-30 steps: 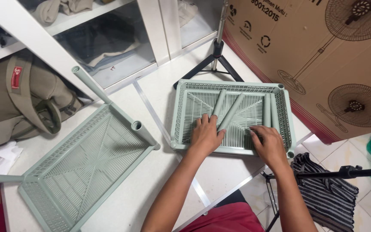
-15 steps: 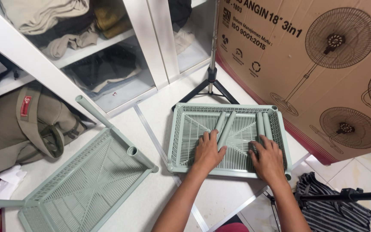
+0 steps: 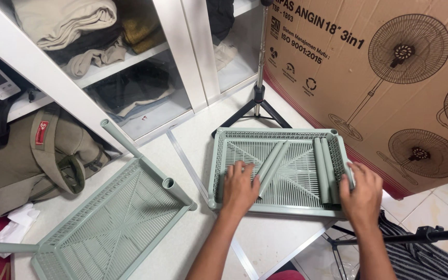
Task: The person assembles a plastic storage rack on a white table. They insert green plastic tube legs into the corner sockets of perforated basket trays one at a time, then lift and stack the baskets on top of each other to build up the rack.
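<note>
My left hand (image 3: 239, 187) lies flat and open inside the green tray (image 3: 224, 171), fingers spread over its slatted floor and touching the near ends of two loose tubes (image 3: 271, 162) that lie slantwise there; my right hand (image 3: 363, 193) curls loosely over the tray's right rim, its fingers about the end of a tube at that edge, just beside two more tubes (image 3: 325, 167) lying lengthwise. The tray sits on the white floor between a tripod (image 3: 257, 101) and a big cardboard box (image 3: 390, 67). Well to the left lies a second tray (image 3: 105, 228) with legs fitted, near a khaki bag (image 3: 37, 155) and a cupboard (image 3: 94, 62) of folded clothes.
</note>
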`<state>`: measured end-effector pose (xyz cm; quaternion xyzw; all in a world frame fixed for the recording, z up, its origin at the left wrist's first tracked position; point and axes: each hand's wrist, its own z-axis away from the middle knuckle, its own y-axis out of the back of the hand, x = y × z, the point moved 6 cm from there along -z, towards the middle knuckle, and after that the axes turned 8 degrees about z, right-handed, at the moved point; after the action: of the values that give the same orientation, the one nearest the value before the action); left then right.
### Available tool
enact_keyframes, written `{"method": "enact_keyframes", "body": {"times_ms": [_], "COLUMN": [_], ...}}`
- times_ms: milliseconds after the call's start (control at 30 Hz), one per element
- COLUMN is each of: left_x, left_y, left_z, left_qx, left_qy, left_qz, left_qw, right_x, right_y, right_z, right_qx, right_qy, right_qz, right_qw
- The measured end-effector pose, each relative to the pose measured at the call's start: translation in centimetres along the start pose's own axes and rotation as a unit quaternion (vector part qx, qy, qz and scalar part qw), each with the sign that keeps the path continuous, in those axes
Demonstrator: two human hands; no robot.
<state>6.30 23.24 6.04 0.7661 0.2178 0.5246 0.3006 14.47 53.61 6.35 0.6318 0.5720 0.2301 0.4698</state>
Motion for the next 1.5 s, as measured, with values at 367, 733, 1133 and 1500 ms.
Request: {"method": "enact_keyframes", "body": {"times_ms": [367, 733, 1133, 1500], "left_x": [-2.1, -0.6, -2.0, -1.5], "left_y": [1.7, -5.5, -8.6, -6.5], "left_z": [1.8, 0.4, -0.9, -0.5], "left_qx": [-0.006, -0.155, -0.171, -0.176], "left_qy": [0.032, 0.11, 0.114, 0.175], "left_qz": [0.012, -0.027, -0.055, 0.032], "left_qw": [0.999, 0.981, 0.977, 0.968], "right_x": [1.6, 0.8, -3.3, -3.8], "right_y": [-1.3, -2.4, -4.5, -7.6], "right_z": [0.8, 0.8, 0.5, 0.0], "right_qx": [-0.141, -0.059, -0.083, -0.139], "right_qy": [-0.161, -0.074, 0.025, -0.016], "right_qz": [-0.023, 0.03, 0.152, 0.187], "right_qw": [0.977, 0.995, 0.985, 0.972]}}
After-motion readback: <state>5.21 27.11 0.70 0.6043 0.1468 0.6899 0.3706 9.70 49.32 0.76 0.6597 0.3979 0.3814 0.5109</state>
